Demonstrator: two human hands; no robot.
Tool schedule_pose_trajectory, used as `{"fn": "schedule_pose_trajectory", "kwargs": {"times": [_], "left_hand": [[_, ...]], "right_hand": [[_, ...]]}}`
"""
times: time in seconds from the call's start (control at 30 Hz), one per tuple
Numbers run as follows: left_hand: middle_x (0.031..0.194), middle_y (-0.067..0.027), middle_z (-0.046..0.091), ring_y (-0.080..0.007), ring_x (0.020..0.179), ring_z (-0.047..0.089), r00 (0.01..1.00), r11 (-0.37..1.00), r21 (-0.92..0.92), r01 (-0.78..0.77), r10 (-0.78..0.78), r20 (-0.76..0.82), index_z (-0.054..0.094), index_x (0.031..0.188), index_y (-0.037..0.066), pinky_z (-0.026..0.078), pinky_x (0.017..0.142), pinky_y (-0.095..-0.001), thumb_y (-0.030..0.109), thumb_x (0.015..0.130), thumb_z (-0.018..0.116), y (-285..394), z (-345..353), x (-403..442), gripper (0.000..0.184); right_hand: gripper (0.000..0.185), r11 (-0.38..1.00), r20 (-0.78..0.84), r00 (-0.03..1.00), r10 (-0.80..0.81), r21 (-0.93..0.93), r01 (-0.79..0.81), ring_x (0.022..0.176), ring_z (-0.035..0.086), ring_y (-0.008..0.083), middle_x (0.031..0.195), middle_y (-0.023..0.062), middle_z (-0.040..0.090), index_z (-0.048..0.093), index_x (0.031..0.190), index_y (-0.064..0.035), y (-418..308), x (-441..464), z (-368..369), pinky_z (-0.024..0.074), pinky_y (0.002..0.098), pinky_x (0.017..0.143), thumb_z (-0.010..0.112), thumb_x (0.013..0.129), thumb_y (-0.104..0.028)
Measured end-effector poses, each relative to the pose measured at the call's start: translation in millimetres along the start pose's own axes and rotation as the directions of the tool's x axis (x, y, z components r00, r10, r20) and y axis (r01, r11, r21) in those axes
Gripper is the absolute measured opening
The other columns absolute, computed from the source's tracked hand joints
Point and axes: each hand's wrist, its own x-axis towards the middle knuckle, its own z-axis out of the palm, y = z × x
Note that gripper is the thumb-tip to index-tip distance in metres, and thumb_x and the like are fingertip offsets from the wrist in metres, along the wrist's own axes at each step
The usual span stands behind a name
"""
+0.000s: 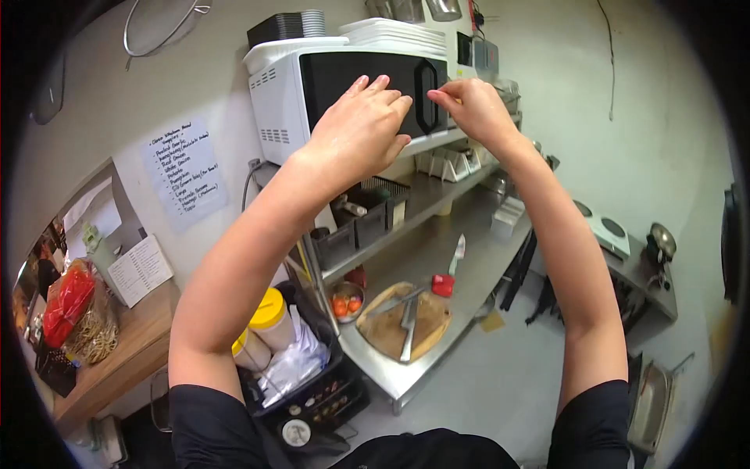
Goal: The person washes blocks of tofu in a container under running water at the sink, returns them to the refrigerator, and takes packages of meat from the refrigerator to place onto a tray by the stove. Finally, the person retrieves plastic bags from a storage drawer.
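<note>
Both arms are raised before a white microwave (pixel 279 109) with a dark door. My left hand (pixel 361 121) looks wet, and its fingers are stretched out with nothing in them. Near the microwave's door handle (pixel 426 94), my right hand (pixel 478 109) has its fingers drawn together in a pinch; I cannot make out anything between them. Below, on the steel counter, lies a wooden cutting board (pixel 383 332) with a knife (pixel 408 328) and another blade across it. A second knife (pixel 458 254) rests beside a red object (pixel 443 285).
A metal bowl of tomatoes (pixel 346 302) stands left of the board. Black bins (pixel 371 223) sit on the shelf above. A black crate (pixel 312 399) holds yellow-lidded tubs (pixel 269 309) and plastic bags. White trays (pixel 394 36) are stacked on the microwave. A handwritten list (pixel 183 176) hangs left.
</note>
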Motion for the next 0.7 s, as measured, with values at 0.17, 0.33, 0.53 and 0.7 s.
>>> {"fn": "schedule_pose_trajectory", "kwargs": {"times": [0.17,0.33,0.53,0.7], "left_hand": [[0.123,-0.0192,0.052,-0.0314,0.124,0.042,0.986,0.984,0.138,0.116,-0.131,0.1,0.05,0.12,-0.005,0.03,0.106,-0.0435,0.026,0.079,0.063,-25.5,70.0,56.8,0.053],[0.123,-0.0191,0.053,-0.0318,0.125,0.041,0.939,0.923,0.337,0.187,-0.268,0.214,0.047,0.123,-0.006,0.03,0.105,-0.0465,0.026,0.079,0.063,-58.9,125.9,112.9,0.057],[0.127,-0.0198,0.049,-0.0334,0.128,0.037,0.805,0.801,0.492,0.339,-0.518,0.289,0.043,0.125,-0.006,0.031,0.104,-0.0493,0.027,0.08,0.063,-80.6,137.4,130.4,0.059],[0.127,-0.0186,0.048,-0.0326,0.122,0.043,0.569,0.696,0.603,0.39,-0.697,0.436,0.043,0.128,-0.001,0.033,0.103,-0.0489,0.027,0.081,0.063,-83.3,136.5,163.8,0.058]], "right_hand": [[0.024,0.984,-0.07,0.982,-0.175,-0.053,0.172,0.085,0.06,0.0364,0.082,0.0176,0.065,0.069,0.083,-0.0056,64.6,96.7,66.3,0.0471,0.0453,0.076,0.058,0.085,-0.027],[0.021,0.977,-0.173,0.961,-0.214,-0.027,0.213,0.088,0.061,0.035,0.085,0.0192,0.065,0.067,0.084,-0.0018,117.5,194.0,118.7,0.0474,0.0457,0.078,0.051,0.085,-0.016],[0.025,0.917,-0.446,0.818,-0.365,-0.02,0.398,0.103,0.056,0.0351,0.1,0.0202,0.062,0.063,0.092,0.0012,157.9,284.4,191.9,0.0422,0.0417,0.093,0.048,0.089,-0.019],[0.028,0.983,-0.075,0.983,-0.169,0.061,0.174,0.11,0.053,0.0343,0.115,0.0146,0.058,0.064,0.103,-0.0052,160.9,306.3,191.1,0.0389,0.0487,0.096,0.05,0.088,-0.024]]}}
